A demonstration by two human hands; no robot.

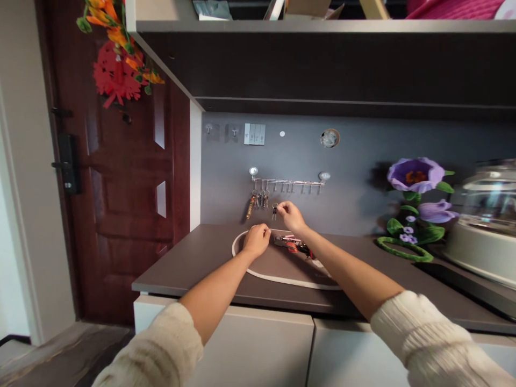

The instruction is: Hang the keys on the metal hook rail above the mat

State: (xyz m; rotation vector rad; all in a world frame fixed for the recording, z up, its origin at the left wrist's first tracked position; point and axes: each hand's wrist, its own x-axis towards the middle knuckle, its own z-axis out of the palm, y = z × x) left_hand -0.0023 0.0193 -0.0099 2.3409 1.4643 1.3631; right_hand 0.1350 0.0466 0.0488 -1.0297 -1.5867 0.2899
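My right hand [292, 217] pinches a small ring with keys [274, 212], which dangle just below a metal hook rail [290, 181] on the grey wall. On the rail's left hooks hang several bunches of keys [265, 199] and a patterned, brownish keychain [250, 207]. Over the left part of a brown tray [278, 270] with a pale rim is my left hand [256, 240], its fingers curled closed; what they hold, if anything, is hidden. Inside the tray, partly behind my right forearm, lies a pile of keys and red keychains [292, 246].
Purple crocheted flowers [415, 174] with a green base stand on the right of the counter [181, 252], beside a white appliance with a clear dome [484, 242]. A dark shelf [322, 64] overhangs the counter. Light switches [255, 134] sit above the rail; a dark red door [121, 215] is left.
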